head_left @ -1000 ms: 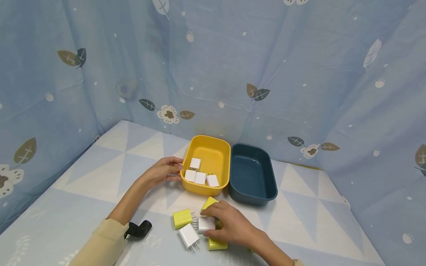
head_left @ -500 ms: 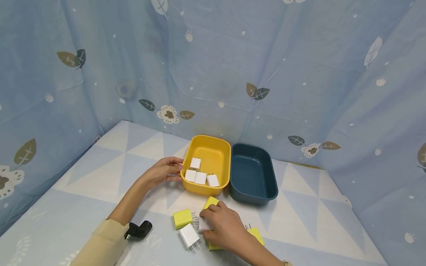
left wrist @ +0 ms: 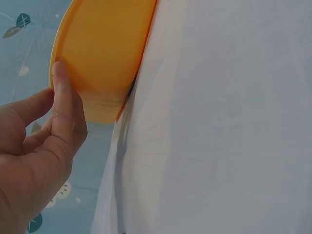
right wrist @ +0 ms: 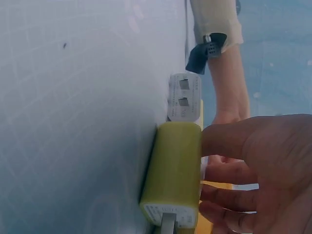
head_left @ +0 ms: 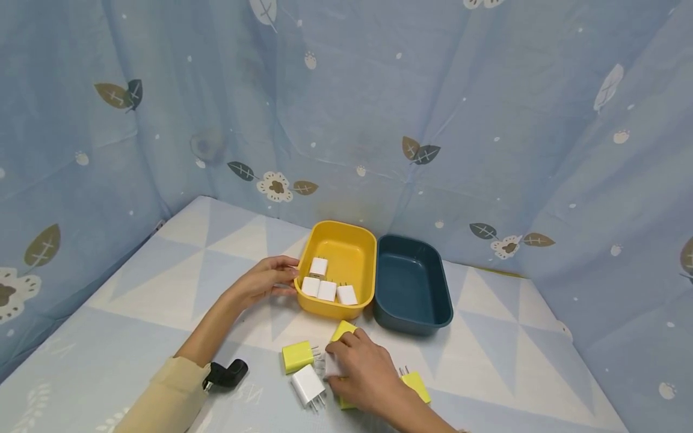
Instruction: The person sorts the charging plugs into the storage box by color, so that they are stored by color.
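Note:
My left hand (head_left: 265,279) rests its fingertips on the outer left wall of a yellow plastic bin (head_left: 346,240). In the left wrist view, extended fingers touch the outside of the bin close to its rim. Several white plug chargers (head_left: 318,267) lie inside. My right hand (head_left: 368,370) pinches a white charger (head_left: 332,365) between thumb and fingers, partly hidden by the hand. Around it lie another white charger (head_left: 308,385) with prongs showing and yellow chargers (head_left: 297,357), one partly beneath the hand. A yellow charger (right wrist: 173,165) stands close to the hand in the right wrist view.
A dark blue bin (head_left: 411,328) stands against the yellow bin's right side. A further yellow charger (head_left: 415,385) lies right of my right wrist. A black device (head_left: 227,373) sits at my left sleeve. Blue patterned curtain (head_left: 346,120) hangs behind the cloth-covered table (head_left: 487,337).
My right hand has closed in over the white charger and shifted slightly, uncovering the yellow charger to the right of its wrist. The left hand and both bins stay in place.

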Demonstrator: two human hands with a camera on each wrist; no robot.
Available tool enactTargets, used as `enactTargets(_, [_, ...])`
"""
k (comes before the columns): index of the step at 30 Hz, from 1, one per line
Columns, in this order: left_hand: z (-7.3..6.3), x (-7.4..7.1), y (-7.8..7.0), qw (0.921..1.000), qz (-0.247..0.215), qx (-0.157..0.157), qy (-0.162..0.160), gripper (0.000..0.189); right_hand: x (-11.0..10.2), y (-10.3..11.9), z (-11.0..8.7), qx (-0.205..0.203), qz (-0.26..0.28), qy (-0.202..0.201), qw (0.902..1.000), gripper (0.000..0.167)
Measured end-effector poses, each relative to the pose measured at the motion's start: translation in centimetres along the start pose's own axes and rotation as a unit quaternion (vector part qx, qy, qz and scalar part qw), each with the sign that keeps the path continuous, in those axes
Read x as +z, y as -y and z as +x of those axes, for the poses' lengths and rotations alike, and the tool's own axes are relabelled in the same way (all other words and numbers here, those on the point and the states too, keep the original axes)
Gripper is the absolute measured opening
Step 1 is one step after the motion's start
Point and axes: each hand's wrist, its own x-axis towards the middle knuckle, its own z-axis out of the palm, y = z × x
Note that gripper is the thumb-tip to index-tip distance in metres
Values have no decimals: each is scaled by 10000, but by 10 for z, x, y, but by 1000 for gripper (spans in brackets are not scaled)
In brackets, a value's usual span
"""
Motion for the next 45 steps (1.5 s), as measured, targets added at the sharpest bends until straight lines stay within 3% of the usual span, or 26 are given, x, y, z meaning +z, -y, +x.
enactTargets(7, [1, -1, 0, 10000, -2, 5, -2, 45, -5, -2, -3, 123, 597, -482, 9970, 35])
enactTargets(14, [-1, 0, 0, 10000, -15, -20, -9, 44, -8, -5, -4, 428, 1297, -423, 9897, 37])
enactTargets(20, [0, 0, 1, 10000, -6, -4, 25, 44, -7, -11, -3, 457, 1646, -556, 9837, 36])
enactTargets(35, [1, 1, 1, 10000, -34, -56, -11, 45, 10, -22, 0, -393, 2140, -1365, 9664, 32])
enactTargets(45, [0, 1, 0, 9999, -55, -89, -20, 43, 13, -23, 1, -126, 2726, -1456, 9510, 31])
